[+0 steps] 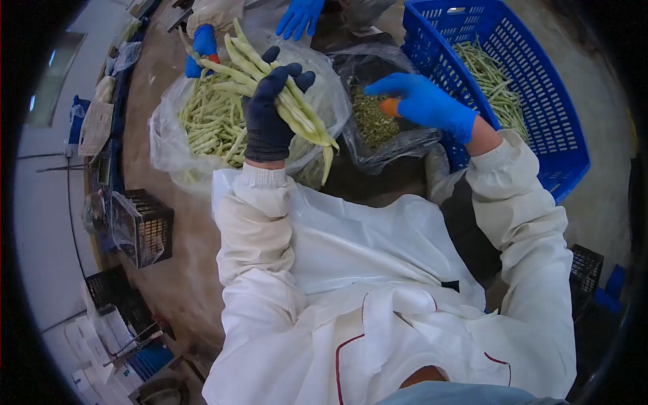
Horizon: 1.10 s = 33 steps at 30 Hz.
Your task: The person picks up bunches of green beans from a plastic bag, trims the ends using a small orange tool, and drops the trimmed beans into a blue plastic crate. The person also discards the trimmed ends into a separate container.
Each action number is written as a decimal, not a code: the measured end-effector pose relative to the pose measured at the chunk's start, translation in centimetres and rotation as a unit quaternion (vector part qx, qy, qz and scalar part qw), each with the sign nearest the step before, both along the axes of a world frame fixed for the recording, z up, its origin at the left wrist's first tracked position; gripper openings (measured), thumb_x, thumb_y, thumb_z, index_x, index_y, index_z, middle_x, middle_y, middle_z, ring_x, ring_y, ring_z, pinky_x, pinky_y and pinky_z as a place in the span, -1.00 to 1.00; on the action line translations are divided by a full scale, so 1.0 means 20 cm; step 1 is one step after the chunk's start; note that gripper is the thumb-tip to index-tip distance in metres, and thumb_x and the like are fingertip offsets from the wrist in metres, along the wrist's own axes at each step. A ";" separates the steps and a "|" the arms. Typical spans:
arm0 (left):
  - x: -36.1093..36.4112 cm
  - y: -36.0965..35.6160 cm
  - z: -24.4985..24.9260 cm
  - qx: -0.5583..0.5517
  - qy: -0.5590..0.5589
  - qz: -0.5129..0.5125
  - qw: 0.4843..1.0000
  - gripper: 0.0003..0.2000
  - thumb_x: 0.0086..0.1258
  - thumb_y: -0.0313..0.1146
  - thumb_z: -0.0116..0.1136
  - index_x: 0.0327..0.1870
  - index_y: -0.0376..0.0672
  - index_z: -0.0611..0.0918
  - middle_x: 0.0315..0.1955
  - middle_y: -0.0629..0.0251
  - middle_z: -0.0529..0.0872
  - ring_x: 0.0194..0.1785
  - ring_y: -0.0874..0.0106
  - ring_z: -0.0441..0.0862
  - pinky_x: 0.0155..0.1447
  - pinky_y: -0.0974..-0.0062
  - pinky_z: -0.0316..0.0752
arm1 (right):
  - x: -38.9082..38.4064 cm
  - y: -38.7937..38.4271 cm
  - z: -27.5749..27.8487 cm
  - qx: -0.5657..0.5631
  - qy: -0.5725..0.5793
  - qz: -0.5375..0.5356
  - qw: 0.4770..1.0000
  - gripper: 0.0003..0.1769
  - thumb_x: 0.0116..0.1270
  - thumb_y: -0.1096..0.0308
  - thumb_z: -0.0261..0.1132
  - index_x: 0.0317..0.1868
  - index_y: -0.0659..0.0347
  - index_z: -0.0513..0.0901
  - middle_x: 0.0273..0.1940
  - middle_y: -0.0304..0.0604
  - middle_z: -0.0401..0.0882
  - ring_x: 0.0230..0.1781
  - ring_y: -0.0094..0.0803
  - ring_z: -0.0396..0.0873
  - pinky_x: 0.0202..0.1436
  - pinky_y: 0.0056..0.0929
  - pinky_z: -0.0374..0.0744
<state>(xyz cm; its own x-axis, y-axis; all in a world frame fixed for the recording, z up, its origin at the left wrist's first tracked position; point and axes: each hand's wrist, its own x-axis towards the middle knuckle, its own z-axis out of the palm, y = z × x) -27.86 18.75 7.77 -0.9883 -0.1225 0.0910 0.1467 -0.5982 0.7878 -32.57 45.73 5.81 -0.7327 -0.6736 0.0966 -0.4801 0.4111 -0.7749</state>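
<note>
1. The left hand, in a dark knit glove, is curled round a bunch of long pale yellow-green bean pods. It grips them mid-length, with the ends fanning out above and below the fist.
2. The bunch sits in the air over a clear plastic bag stuffed with more of the same pods.
3. The right hand, in a blue rubber glove, is pinched shut on a small orange object. It might be a knife handle, but it's too hidden to say.
4. That hand hovers over a dark plastic bag of chopped green trimmings, next to a blue plastic lattice crate holding more beans.
5. Handling-wise, I'd say the pods are light, smooth and snappy-stiff. A loose wrap round the middle beats squeezing, since the ends would snap or slide out.
6. Another person's blue-gloved hands are working at the far side.
</note>
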 end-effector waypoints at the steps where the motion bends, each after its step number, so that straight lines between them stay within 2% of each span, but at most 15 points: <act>1: 0.01 0.04 0.01 0.001 -0.004 -0.008 1.000 -0.46 0.29 -0.46 0.10 0.32 -0.25 0.30 -0.16 0.05 0.61 -0.08 0.15 0.66 0.10 0.17 0.60 | 0.02 -0.05 0.02 -0.082 -0.048 0.022 0.995 -0.64 0.20 0.45 0.24 0.04 0.19 0.67 -0.11 -0.05 0.70 -0.10 -0.44 0.61 0.04 -0.41 0.54; 4: 0.03 0.10 0.01 0.003 -0.021 -0.037 0.999 -0.42 0.28 -0.44 0.11 0.36 -0.23 0.27 -0.06 0.05 0.59 0.00 0.14 0.63 0.12 0.17 0.57 | 0.06 -0.15 0.09 -0.089 -0.172 0.021 0.981 -0.57 0.12 0.56 0.18 0.05 0.24 0.65 -0.14 -0.17 0.67 -0.08 -0.49 0.54 0.14 -0.47 0.46; 7: 0.03 0.18 -0.01 0.015 -0.023 -0.051 0.998 -0.42 0.29 -0.42 0.11 0.37 -0.20 0.26 -0.02 0.05 0.58 0.07 0.13 0.60 0.18 0.18 0.52 | 0.10 -0.22 0.10 -0.143 -0.260 0.064 0.953 -0.66 0.23 0.34 0.31 0.00 0.28 0.67 -0.17 -0.07 0.71 -0.18 -0.48 0.61 -0.05 -0.45 0.56; 13: 0.00 0.18 -0.04 0.008 -0.028 -0.057 0.998 -0.43 0.32 -0.42 0.09 0.36 -0.25 0.25 0.07 0.03 0.53 0.20 0.14 0.51 0.29 0.18 0.43 | 0.11 -0.22 0.10 -0.115 -0.231 0.006 0.966 -0.65 0.21 0.29 0.36 -0.06 0.35 0.68 -0.29 -0.14 0.69 -0.33 -0.52 0.58 -0.19 -0.48 0.56; 15: 0.00 0.14 -0.03 0.016 -0.012 -0.027 0.999 -0.44 0.31 -0.44 0.07 0.35 -0.26 0.26 0.12 0.04 0.50 0.25 0.14 0.46 0.34 0.19 0.39 | 0.10 -0.18 0.15 -0.100 -0.277 0.007 0.956 -0.67 0.21 0.44 0.21 -0.02 0.35 0.65 -0.31 -0.17 0.65 -0.35 -0.55 0.54 -0.22 -0.52 0.53; 16: -0.03 0.09 -0.07 0.049 -0.001 -0.036 0.998 -0.51 0.34 -0.46 0.06 0.31 -0.30 0.33 0.19 0.05 0.46 0.26 0.16 0.46 0.39 0.20 0.35 | 0.10 -0.16 0.18 -0.093 -0.300 0.007 0.949 -0.66 0.20 0.52 0.13 -0.01 0.35 0.64 -0.32 -0.19 0.64 -0.36 -0.57 0.52 -0.24 -0.53 0.52; 18: -0.04 -0.01 -0.10 -0.091 0.051 -0.002 0.995 -0.57 0.37 -0.51 0.04 0.27 -0.32 0.39 0.22 0.05 0.43 0.26 0.18 0.46 0.38 0.21 0.37 | 0.10 -0.13 0.19 -0.112 -0.292 -0.021 0.950 -0.70 0.23 0.47 0.18 -0.04 0.34 0.65 -0.35 -0.20 0.62 -0.40 -0.57 0.50 -0.31 -0.55 0.50; 19: -0.05 -0.05 -0.12 -0.138 0.061 0.035 0.988 -0.62 0.39 -0.55 0.00 0.23 -0.34 0.43 0.23 0.06 0.42 0.25 0.21 0.48 0.30 0.23 0.48 | 0.10 -0.12 0.19 -0.122 -0.287 -0.034 0.950 -0.72 0.24 0.44 0.20 -0.06 0.34 0.65 -0.37 -0.21 0.61 -0.43 -0.58 0.49 -0.34 -0.55 0.49; 22: -0.01 0.02 -0.03 -0.191 0.010 0.051 0.980 -0.65 0.23 -0.52 0.23 0.05 -0.34 0.54 0.02 0.14 0.56 -0.09 0.30 0.68 -0.07 0.36 0.69 | 0.07 -0.09 0.18 -0.128 -0.265 -0.050 0.954 -0.71 0.23 0.38 0.30 -0.06 0.34 0.66 -0.36 -0.19 0.63 -0.45 -0.56 0.54 -0.37 -0.53 0.52; 23: 0.02 0.10 0.03 -0.087 -0.058 0.047 0.993 -0.67 0.15 -0.55 0.32 -0.03 -0.33 0.58 -0.13 0.21 0.64 -0.23 0.39 0.69 -0.24 0.47 0.69 | 0.07 -0.09 0.18 -0.146 -0.263 -0.065 0.952 -0.71 0.23 0.39 0.29 -0.05 0.34 0.66 -0.35 -0.20 0.63 -0.45 -0.56 0.54 -0.37 -0.53 0.52; 26: 0.06 0.13 0.03 -0.285 -0.139 -0.055 0.947 -0.59 0.19 -0.50 0.28 0.10 -0.30 0.54 0.03 0.13 0.61 -0.04 0.35 0.67 -0.12 0.46 0.66 | 0.04 -0.08 0.17 -0.168 -0.248 -0.101 0.949 -0.70 0.21 0.43 0.26 -0.05 0.34 0.66 -0.33 -0.19 0.63 -0.44 -0.55 0.54 -0.35 -0.53 0.52; 28: 0.07 0.17 0.04 -0.255 -0.119 -0.060 0.958 -0.59 0.19 -0.50 0.29 0.10 -0.31 0.54 -0.04 0.15 0.65 -0.11 0.38 0.68 -0.18 0.50 0.63 | -0.01 -0.05 0.19 -0.143 -0.226 -0.111 0.957 -0.68 0.18 0.44 0.25 -0.04 0.34 0.66 -0.32 -0.18 0.64 -0.43 -0.55 0.54 -0.33 -0.53 0.52; 30: 0.07 0.20 0.05 -0.225 -0.100 -0.064 0.967 -0.58 0.19 -0.50 0.30 0.10 -0.33 0.53 -0.12 0.17 0.69 -0.18 0.41 0.69 -0.23 0.54 0.60 | -0.01 -0.03 0.15 -0.145 -0.235 -0.068 0.959 -0.67 0.16 0.43 0.25 -0.04 0.32 0.66 -0.33 -0.19 0.64 -0.41 -0.52 0.55 -0.30 -0.48 0.54; 33: 0.07 0.22 0.03 -0.140 -0.105 -0.087 0.981 -0.62 0.19 -0.50 0.30 0.06 -0.34 0.56 -0.18 0.17 0.71 -0.20 0.43 0.68 -0.17 0.54 0.59 | 0.05 -0.08 0.18 -0.098 -0.196 -0.012 0.976 -0.67 0.15 0.39 0.27 -0.05 0.30 0.65 -0.36 -0.19 0.63 -0.39 -0.51 0.54 -0.26 -0.41 0.54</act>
<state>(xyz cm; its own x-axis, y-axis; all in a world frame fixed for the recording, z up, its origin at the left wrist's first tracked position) -26.52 23.14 8.46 -0.9926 0.0510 -0.1105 -0.1214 -0.3566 0.9263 -31.58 44.20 9.32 -0.7545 -0.6526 -0.0691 -0.1231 0.2441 -0.9619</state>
